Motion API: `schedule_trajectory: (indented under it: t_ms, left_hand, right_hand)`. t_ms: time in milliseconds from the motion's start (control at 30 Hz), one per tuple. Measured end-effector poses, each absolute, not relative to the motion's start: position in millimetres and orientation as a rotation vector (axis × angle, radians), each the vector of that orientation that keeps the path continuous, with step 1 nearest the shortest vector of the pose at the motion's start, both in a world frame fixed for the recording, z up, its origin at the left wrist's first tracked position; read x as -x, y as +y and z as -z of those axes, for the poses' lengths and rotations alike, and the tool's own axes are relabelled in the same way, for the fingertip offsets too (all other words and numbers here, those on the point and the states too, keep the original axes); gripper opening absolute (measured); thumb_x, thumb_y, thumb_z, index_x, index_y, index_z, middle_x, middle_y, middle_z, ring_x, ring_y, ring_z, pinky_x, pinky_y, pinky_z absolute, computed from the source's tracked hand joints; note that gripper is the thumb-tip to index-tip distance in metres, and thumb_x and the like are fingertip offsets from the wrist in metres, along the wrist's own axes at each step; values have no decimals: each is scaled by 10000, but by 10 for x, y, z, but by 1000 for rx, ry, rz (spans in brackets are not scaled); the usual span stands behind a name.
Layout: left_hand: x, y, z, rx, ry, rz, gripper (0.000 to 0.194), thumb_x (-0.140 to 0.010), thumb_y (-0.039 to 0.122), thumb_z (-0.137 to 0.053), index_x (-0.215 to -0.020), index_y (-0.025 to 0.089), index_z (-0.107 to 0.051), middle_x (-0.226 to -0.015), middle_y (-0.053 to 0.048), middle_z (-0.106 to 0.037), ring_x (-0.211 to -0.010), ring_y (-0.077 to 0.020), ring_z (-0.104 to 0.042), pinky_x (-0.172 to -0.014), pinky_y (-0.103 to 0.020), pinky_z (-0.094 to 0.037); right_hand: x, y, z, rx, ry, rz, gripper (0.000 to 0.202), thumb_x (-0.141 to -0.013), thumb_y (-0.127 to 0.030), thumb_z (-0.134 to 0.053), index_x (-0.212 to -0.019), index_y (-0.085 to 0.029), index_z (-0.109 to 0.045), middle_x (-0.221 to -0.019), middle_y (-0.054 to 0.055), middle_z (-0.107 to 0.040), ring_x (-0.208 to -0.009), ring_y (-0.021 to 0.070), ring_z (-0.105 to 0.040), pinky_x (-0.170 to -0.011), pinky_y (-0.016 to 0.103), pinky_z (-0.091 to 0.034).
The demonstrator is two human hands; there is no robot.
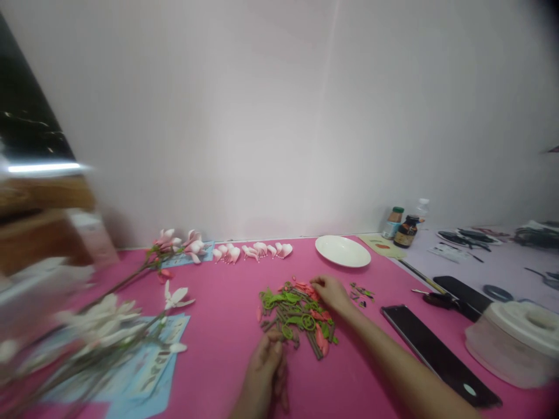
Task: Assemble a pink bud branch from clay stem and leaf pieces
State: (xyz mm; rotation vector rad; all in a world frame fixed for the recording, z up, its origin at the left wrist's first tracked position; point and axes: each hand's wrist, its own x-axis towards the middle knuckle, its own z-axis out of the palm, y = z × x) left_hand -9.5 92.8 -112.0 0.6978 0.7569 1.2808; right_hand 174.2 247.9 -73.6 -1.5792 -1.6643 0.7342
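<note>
A loose pile of small craft parts (290, 311) lies on the pink table top, mixing green leafy bits, brown stem pieces and pink petal-like pieces (321, 338). My right hand (332, 293) reaches to the pile's upper right, its fingertips pinched down among the pink pieces. What they grip is too small to tell. At the lower left edge of the pile is my left hand (267, 359), fingers curled with thumb and index finger together. Whatever is between them is hidden. A few small scraps (361, 294) lie right of my right hand.
White-pink petals (251, 251) stand in a row near the wall, beside a white plate (343, 251). Artificial flower stems (109, 326) rest over blue cards (151, 372) at left. A black phone-like slab (437, 352), a lidded tub (517, 343) and bottles (405, 231) are at right.
</note>
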Motion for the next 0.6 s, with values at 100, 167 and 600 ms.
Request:
schedule_trajectory:
  t_ms: [100,167,600]
  left_hand:
    - [94,950,1161,-714,731,-1276,355,-782,515,-601,-912,205,-487,-430,126,-325,-305,-49,-201,-247,-144,-280]
    - [95,958,1168,-727,725,-1275,368,-782,526,-594,-923,206,-478,-434,127,-342,-295,-47,-200,-240,-148,-281]
    - [98,935,1127,-768,736,-1289,319,-813,471,-574,-916,194,-453,-417,118,-405,-282,-51,-269,-242,-144,-327]
  right_hand:
    - [-1618,2569,688,1630,-1855,-688,210,-895,-323,-562,-865,-125,-623,-831,10,-644,-717,122,-613,-675,291,-523]
    - [-1543,2606,663,1661,-1948,-660,224,-899,-337,-553,-907,-123,-620,-873,18,-644,-753,135,-619,-698,307,-525]
    - [-1744,2461,519,1589,-1990,-504,191,-859,-299,-572,-756,-138,-587,-751,5,-608,-723,139,-577,-705,309,-472]
